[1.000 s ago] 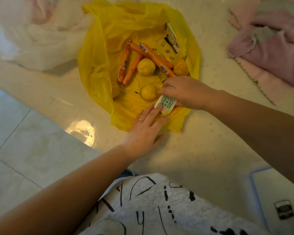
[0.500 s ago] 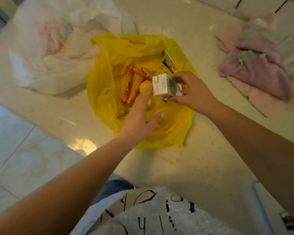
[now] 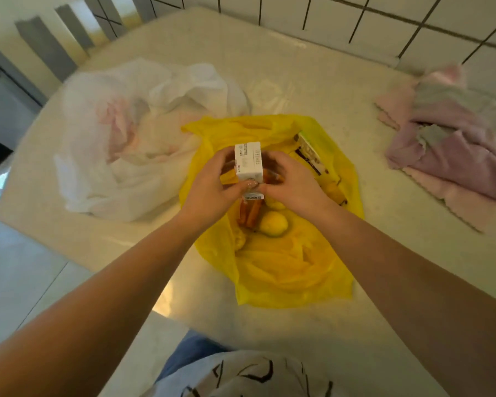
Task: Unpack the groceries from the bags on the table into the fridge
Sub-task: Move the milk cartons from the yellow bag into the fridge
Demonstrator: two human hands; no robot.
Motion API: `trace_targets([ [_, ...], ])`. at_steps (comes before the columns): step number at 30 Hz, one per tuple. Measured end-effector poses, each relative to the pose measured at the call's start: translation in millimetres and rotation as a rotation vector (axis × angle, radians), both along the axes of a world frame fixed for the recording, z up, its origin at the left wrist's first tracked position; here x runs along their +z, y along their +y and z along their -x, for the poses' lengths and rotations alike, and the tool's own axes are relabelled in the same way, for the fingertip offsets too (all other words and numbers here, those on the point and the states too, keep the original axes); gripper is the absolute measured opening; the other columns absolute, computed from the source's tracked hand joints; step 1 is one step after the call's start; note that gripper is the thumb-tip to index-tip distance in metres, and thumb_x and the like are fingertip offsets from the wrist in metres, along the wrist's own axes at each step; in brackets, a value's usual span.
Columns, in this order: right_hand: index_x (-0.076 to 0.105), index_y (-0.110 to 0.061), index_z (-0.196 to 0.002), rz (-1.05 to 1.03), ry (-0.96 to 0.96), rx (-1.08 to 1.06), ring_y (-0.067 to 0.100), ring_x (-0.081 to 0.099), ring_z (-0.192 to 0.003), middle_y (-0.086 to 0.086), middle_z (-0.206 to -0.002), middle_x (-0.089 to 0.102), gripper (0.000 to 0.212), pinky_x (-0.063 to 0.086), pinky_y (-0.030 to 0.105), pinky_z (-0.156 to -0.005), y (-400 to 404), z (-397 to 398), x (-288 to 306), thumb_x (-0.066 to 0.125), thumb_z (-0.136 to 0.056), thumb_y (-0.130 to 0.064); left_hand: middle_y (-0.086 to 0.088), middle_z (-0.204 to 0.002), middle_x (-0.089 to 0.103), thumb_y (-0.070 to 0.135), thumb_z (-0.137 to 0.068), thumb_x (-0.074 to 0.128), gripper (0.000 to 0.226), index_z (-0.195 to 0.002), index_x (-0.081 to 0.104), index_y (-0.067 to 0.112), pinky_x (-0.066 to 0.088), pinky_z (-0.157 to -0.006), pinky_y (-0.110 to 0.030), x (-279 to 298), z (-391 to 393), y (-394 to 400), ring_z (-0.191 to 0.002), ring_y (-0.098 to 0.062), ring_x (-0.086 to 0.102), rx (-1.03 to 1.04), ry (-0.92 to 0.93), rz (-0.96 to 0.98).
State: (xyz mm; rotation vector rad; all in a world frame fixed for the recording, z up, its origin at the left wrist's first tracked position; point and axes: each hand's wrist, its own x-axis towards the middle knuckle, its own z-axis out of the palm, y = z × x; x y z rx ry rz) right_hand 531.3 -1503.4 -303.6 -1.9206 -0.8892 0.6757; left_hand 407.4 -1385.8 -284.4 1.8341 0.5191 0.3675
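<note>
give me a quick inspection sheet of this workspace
surface: pale speckled table, glossy
job's things: small white carton lifted above open yellow bag; second carton, orange sausages, yellow fruit inside; white bag beside it
clutter: pink cloths at the table's right
grippers: left hand and right hand both hold the carton
cables: nothing seen
surroundings: white tiled wall, tiled floor

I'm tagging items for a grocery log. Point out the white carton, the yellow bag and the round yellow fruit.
white carton (image 3: 248,161), head view, front face.
yellow bag (image 3: 292,273), head view, crumpled near side.
round yellow fruit (image 3: 273,223), head view, top.
</note>
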Motion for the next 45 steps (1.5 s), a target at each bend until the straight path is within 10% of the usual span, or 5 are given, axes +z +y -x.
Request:
trace_targets([
  [10,0.031,-0.032,-0.144,0.352,-0.262,-0.11,0.014,0.038,-0.131,-0.003,-0.144,0.042,0.072,0.034,0.034,-0.107,-23.4,-56.4,-14.6,0.061,-0.081,-0.05,0.015,-0.119,0.054,0.013,-0.078,0.073,0.054,-0.124,0.047,0.024,0.043,-0.088,-0.01,-13.9,-64.4,28.4,-0.109,0.007,0.05,-0.119,-0.017,-0.005],
  [16,0.024,-0.028,-0.146,0.619,-0.573,0.078,0.024,0.03,-0.136,0.003,-0.152,0.028,0.08,0.033,0.047,-0.107,-30.3,-94.8,-40.0,0.029,-0.074,-0.062,0.008,-0.123,0.053,0.013,-0.075,0.076,0.06,-0.128,0.048,0.013,0.05,-0.093,-0.034,-11.3,-122.9,33.1,-0.112,0.007,0.047,-0.23,-0.079,-0.113],
  [22,0.029,-0.022,-0.144,0.751,-0.726,0.113,0.031,0.027,-0.138,0.007,-0.152,0.027,0.072,0.033,0.05,-0.106,-35.1,-133.3,-43.3,0.054,-0.081,-0.045,-0.005,-0.128,0.054,0.02,-0.076,0.076,0.061,-0.13,0.048,0.011,0.045,-0.097,-0.038,-30.1,-157.0,33.8,-0.12,-0.012,0.047,-0.371,-0.047,-0.3],
  [34,0.021,-0.019,-0.147,0.713,-0.516,0.067,0.026,0.038,-0.129,0.007,-0.139,0.042,0.095,0.032,0.039,-0.105,-39.0,-156.0,-51.7,0.073,-0.072,-0.045,0.001,-0.13,0.052,0.025,-0.075,0.075,0.063,-0.131,0.047,0.017,0.052,-0.09,-0.038,-42.5,-164.7,38.8,-0.122,-0.007,0.046,-0.265,-0.037,-0.221],
  [45,0.043,-0.025,-0.134,0.635,-0.54,-0.266,0.026,0.05,-0.115,0.006,-0.125,0.05,0.059,0.042,0.033,-0.081,-36.2,-126.1,-35.8,0.063,-0.08,-0.037,0.003,-0.129,0.054,0.023,-0.075,0.077,0.062,-0.13,0.049,0.018,0.046,-0.095,-0.028,-40.5,-141.2,23.5,-0.12,-0.002,0.046,-0.26,-0.014,-0.208],
])
